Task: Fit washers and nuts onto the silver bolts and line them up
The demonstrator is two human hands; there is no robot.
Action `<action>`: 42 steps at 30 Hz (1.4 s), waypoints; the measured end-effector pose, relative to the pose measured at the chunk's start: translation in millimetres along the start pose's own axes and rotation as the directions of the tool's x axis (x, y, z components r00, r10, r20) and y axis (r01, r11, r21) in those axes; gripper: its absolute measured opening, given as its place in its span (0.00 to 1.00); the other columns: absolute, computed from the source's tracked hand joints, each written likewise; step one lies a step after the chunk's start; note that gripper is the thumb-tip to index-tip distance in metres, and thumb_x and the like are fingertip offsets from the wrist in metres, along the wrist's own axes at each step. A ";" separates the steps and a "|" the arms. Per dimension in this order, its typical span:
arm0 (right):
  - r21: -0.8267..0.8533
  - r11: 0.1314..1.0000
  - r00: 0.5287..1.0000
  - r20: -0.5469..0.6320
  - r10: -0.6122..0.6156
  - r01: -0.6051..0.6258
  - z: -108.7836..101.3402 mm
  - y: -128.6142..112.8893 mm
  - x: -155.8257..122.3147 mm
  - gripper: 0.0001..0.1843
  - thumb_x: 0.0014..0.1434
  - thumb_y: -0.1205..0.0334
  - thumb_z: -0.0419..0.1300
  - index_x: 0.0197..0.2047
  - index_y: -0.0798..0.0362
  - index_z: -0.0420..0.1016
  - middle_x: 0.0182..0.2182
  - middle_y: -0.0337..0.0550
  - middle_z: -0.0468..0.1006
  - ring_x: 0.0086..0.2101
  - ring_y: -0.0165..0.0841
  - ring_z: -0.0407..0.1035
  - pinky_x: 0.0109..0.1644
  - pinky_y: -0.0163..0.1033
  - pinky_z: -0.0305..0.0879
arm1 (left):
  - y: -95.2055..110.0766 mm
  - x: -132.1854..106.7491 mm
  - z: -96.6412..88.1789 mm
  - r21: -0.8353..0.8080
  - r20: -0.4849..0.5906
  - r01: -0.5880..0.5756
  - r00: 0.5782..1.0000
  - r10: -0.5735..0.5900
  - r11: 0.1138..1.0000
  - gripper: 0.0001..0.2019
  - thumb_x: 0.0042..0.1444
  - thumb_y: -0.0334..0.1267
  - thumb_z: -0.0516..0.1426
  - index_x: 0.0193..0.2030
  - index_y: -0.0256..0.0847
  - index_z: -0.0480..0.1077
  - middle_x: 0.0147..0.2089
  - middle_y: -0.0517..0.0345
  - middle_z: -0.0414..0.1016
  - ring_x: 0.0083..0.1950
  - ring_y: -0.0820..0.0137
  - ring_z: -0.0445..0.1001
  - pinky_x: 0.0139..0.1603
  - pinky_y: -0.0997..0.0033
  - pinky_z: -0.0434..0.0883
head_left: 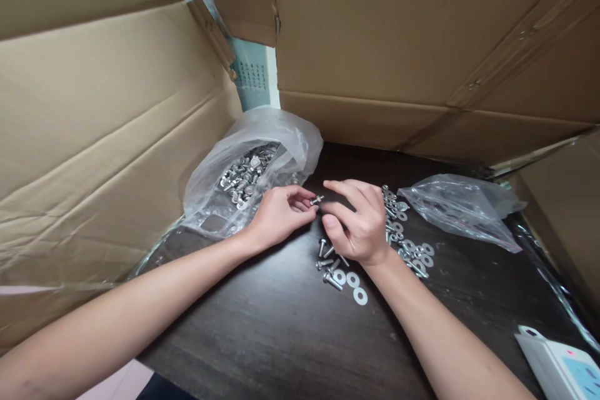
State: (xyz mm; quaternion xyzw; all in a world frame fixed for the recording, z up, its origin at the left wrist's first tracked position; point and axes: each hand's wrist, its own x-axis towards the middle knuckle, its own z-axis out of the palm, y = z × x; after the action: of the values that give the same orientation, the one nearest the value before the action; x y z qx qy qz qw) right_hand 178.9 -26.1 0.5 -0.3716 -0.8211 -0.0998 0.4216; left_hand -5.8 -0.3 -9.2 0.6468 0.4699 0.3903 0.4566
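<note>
Between its thumb and fingertips, my left hand (281,212) pinches a small metal bolt (317,200) with something wider, perhaps a nut or washer, around its shank. My right hand (356,219) is just to the right of the bolt, its fingers spread and apart from it. Below that hand lie several loose bolts (334,280) and flat washers (353,280) on the dark table (262,325). More bolts and washers (410,250) are spread to the right, partly hidden behind my right hand.
Behind my left hand, an open plastic bag (300,137) holds many metal fasteners (248,172). A flat clear bag (464,206) lies at the right. Cardboard panels (422,31) enclose the table's back and sides. A white power strip (557,365) sits at the front right.
</note>
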 end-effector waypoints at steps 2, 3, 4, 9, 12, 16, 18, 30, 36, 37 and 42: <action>0.076 0.997 0.998 -0.045 0.034 -0.030 0.9 -0.9 -0.7 0.12 0.64 0.61 0.56 0.32 0.49 0.78 0.44 0.49 0.80 0.43 0.45 0.71 0.48 0.53 0.66 | 0.7 -0.3 0.1 0.001 0.004 0.009 1.000 -0.009 1.000 0.12 0.52 0.33 0.67 0.44 0.34 0.80 0.35 0.53 0.84 0.35 0.68 0.81 0.42 0.67 0.80; 0.122 0.990 0.996 -0.050 0.078 -0.071 2.1 -1.0 -1.1 0.10 0.63 0.62 0.56 0.34 0.50 0.78 0.42 0.49 0.79 0.41 0.44 0.71 0.47 0.52 0.67 | 0.9 -0.5 0.1 -0.004 0.006 0.008 1.000 -0.008 1.000 0.12 0.52 0.33 0.67 0.44 0.34 0.80 0.35 0.53 0.83 0.35 0.68 0.81 0.42 0.67 0.80; 0.173 0.978 0.992 -0.035 0.124 -0.116 3.7 -0.8 -1.4 0.09 0.63 0.63 0.56 0.38 0.50 0.79 0.42 0.50 0.78 0.42 0.44 0.72 0.47 0.52 0.68 | 0.8 -0.6 0.2 -0.011 0.006 0.005 1.000 -0.005 1.000 0.12 0.52 0.33 0.67 0.44 0.34 0.80 0.35 0.53 0.83 0.35 0.68 0.81 0.42 0.68 0.80; 0.323 0.902 0.957 0.143 0.252 -0.286 13.0 3.7 -1.6 0.11 0.60 0.68 0.56 0.45 0.52 0.75 0.40 0.48 0.76 0.41 0.41 0.72 0.44 0.48 0.70 | 0.7 -1.4 0.3 -0.040 0.008 -0.017 1.000 0.017 0.999 0.11 0.52 0.32 0.66 0.43 0.35 0.79 0.34 0.55 0.82 0.34 0.70 0.80 0.40 0.70 0.79; 0.251 0.903 0.936 0.149 0.319 -0.348 15.6 6.2 -2.5 0.04 0.60 0.67 0.57 0.33 0.50 0.70 0.33 0.44 0.74 0.36 0.40 0.68 0.41 0.47 0.67 | 2.4 -1.9 0.4 -0.036 0.023 -0.029 0.999 0.030 0.999 0.10 0.52 0.32 0.67 0.42 0.35 0.78 0.33 0.56 0.82 0.34 0.71 0.80 0.40 0.71 0.79; 0.210 0.899 0.921 0.143 0.361 -0.385 15.8 7.3 -3.2 0.11 0.58 0.65 0.59 0.26 0.49 0.63 0.32 0.44 0.72 0.36 0.40 0.66 0.41 0.47 0.65 | 3.9 -2.0 0.2 -0.039 0.012 -0.039 0.999 0.039 0.999 0.09 0.52 0.32 0.67 0.41 0.35 0.77 0.33 0.57 0.82 0.34 0.71 0.80 0.40 0.71 0.80; 0.238 0.881 0.912 0.143 0.384 -0.409 15.4 7.1 -2.7 0.04 0.57 0.66 0.59 0.32 0.49 0.67 0.35 0.44 0.72 0.37 0.40 0.67 0.40 0.46 0.66 | 3.7 -2.0 0.1 -0.042 0.022 -0.045 0.999 0.046 0.998 0.09 0.52 0.31 0.67 0.41 0.35 0.77 0.33 0.57 0.82 0.34 0.71 0.80 0.40 0.71 0.80; 0.297 0.858 0.906 0.204 0.371 -0.419 18.0 6.2 -1.9 0.09 0.61 0.66 0.57 0.29 0.50 0.64 0.33 0.43 0.71 0.35 0.37 0.68 0.38 0.43 0.64 | 1.7 -1.9 1.3 0.007 0.054 -0.160 0.986 0.159 0.987 0.08 0.54 0.30 0.64 0.42 0.35 0.77 0.35 0.55 0.83 0.35 0.70 0.81 0.41 0.71 0.81; 0.343 0.846 0.912 0.196 0.360 -0.408 15.6 5.5 -0.4 0.07 0.53 0.71 0.57 0.35 0.50 0.68 0.36 0.43 0.71 0.36 0.37 0.68 0.38 0.43 0.65 | 4.1 -3.2 0.2 0.040 0.086 -0.210 0.975 0.206 0.977 0.09 0.55 0.28 0.63 0.43 0.36 0.77 0.36 0.55 0.83 0.36 0.70 0.81 0.42 0.71 0.80; 0.356 0.849 0.920 0.182 0.348 -0.391 14.3 4.8 -0.1 0.09 0.52 0.72 0.57 0.36 0.50 0.69 0.37 0.43 0.71 0.37 0.37 0.68 0.38 0.43 0.66 | 4.3 -3.4 0.1 0.048 0.086 -0.210 0.975 0.206 0.977 0.09 0.55 0.28 0.63 0.43 0.36 0.77 0.36 0.55 0.83 0.36 0.70 0.81 0.42 0.71 0.80; 0.385 0.877 0.957 0.087 0.277 -0.288 9.2 1.2 -0.4 0.10 0.52 0.72 0.56 0.35 0.51 0.73 0.37 0.44 0.72 0.37 0.38 0.70 0.37 0.43 0.67 | 2.9 -3.0 -0.1 0.049 0.064 -0.153 0.987 0.150 0.987 0.08 0.54 0.29 0.64 0.42 0.35 0.78 0.35 0.55 0.83 0.35 0.69 0.81 0.42 0.70 0.80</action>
State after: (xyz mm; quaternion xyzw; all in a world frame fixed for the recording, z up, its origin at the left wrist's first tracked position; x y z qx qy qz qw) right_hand 174.2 -21.0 -5.8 -0.3963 -0.7673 0.1353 0.4857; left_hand -5.9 -3.5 -6.6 0.7042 0.4158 0.3913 0.4220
